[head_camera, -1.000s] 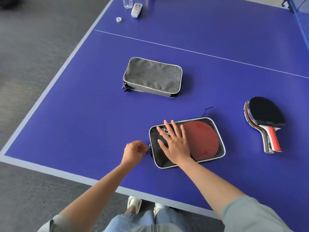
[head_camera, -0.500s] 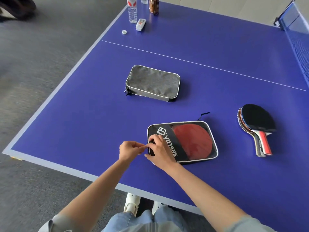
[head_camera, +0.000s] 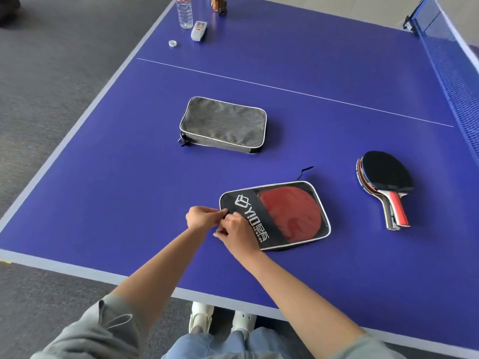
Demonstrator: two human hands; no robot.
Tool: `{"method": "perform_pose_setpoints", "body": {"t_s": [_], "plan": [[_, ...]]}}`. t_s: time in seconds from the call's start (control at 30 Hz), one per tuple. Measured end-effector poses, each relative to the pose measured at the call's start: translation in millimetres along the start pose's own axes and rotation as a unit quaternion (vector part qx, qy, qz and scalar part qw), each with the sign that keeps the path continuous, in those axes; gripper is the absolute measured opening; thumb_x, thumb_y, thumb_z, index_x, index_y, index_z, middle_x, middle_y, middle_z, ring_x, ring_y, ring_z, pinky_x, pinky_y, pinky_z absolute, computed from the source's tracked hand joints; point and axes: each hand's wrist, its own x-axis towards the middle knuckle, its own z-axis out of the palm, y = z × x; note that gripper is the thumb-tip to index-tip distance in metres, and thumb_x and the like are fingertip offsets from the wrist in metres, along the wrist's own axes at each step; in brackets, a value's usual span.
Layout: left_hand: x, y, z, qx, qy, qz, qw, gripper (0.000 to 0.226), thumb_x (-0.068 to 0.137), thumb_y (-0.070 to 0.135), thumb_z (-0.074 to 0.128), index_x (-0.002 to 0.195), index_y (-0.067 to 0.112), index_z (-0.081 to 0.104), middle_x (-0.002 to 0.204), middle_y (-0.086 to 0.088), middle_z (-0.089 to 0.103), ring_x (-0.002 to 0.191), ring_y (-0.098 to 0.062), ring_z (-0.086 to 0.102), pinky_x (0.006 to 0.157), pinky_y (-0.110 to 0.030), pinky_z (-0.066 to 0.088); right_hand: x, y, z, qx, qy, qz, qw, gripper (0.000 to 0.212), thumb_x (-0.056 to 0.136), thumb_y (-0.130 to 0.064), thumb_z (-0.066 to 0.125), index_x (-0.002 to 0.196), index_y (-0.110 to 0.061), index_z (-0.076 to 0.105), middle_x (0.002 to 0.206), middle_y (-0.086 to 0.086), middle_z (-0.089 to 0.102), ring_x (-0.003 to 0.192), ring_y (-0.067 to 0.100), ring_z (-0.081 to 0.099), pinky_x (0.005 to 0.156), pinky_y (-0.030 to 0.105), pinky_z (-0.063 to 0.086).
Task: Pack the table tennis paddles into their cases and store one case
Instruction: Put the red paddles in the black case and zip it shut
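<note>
Now both hands pinching black case (head_camera: 274, 216) corner

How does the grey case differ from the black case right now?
The grey case is plain fabric and opaque; the black case bears a white logo and shows a red paddle through its clear front. The grey case lies untouched; both hands, left hand and right hand, work at the black case's corner. Both are flat, white-trimmed.

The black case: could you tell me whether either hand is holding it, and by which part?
Both hands, left and right, pinch the black case at its near-left corner, seemingly at the zipper; the pull itself is hidden.
</note>
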Motion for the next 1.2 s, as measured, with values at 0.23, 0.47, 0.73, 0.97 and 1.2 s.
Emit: {"method": "perform_pose_setpoints", "body": {"t_s": [0.23, 0.47, 0.73, 0.97, 1.2], "plan": [[11, -8, 4, -0.064, 0.005, -0.014, 0.998, 0.015, 0.068, 0.022, 0.084, 0.066, 0.011, 0.074, 0.065, -0.001, 0.071, 0.048, -0.006, 0.066, 0.06, -0.018, 0.053, -32, -5, -3, -0.073, -0.022, -0.137, 0.988, 0.027, 0.049, -0.007, 0.089, 0.054, -0.005, 0.063, 0.057, 0.005, 0.059, 0.061, 0.022, 0.059, 0.055, 0.023, 0.052], [12, -10, 7, -0.012, 0.004, 0.039, 0.999, 0.02, 0.075, 0.024, 0.079, 0.081, 0.005, 0.076, 0.071, -0.005, 0.07, 0.063, -0.015, 0.068, 0.065, -0.02, 0.051, -82, 29, -15, -0.021, 0.038, -0.064, 0.997, 0.02, 0.064, -0.005, 0.083, 0.06, -0.005, 0.063, 0.058, 0.004, 0.061, 0.056, 0.022, 0.057, 0.047, 0.025, 0.049], [-6, -12, 29, 0.345, 0.014, 0.425, 0.837, 0.053, 0.089, 0.03, 0.062, 0.137, 0.018, 0.045, 0.148, -0.006, 0.035, 0.138, -0.03, 0.027, 0.108, -0.041, 0.032, -92, 15, 1, 0.254, 0.126, 0.222, 0.933, 0.009, 0.075, 0.001, 0.066, 0.076, -0.005, 0.072, 0.071, 0.007, 0.072, 0.065, 0.017, 0.066, 0.064, 0.026, 0.056], [3, -32, 53, 0.543, -0.05, 0.459, 0.702, 0.058, 0.096, 0.052, 0.033, 0.146, 0.042, 0.006, 0.16, -0.001, 0.001, 0.147, -0.029, -0.002, 0.117, -0.048, 0.001, -96, 32, 1, 0.334, 0.141, 0.281, 0.889, 0.008, 0.076, -0.008, 0.073, 0.081, -0.011, 0.068, 0.07, -0.007, 0.068, 0.068, 0.003, 0.065, 0.067, 0.016, 0.054], [4, -36, 52, 0.538, -0.031, 0.485, 0.689, 0.06, 0.093, 0.053, 0.036, 0.146, 0.04, 0.012, 0.159, -0.004, 0.008, 0.147, -0.032, 0.004, 0.117, -0.049, 0.007, -107, 61, -13, 0.342, 0.158, 0.289, 0.88, 0.011, 0.077, -0.008, 0.072, 0.079, -0.017, 0.065, 0.073, -0.003, 0.07, 0.073, 0.009, 0.067, 0.069, 0.017, 0.053]]}}
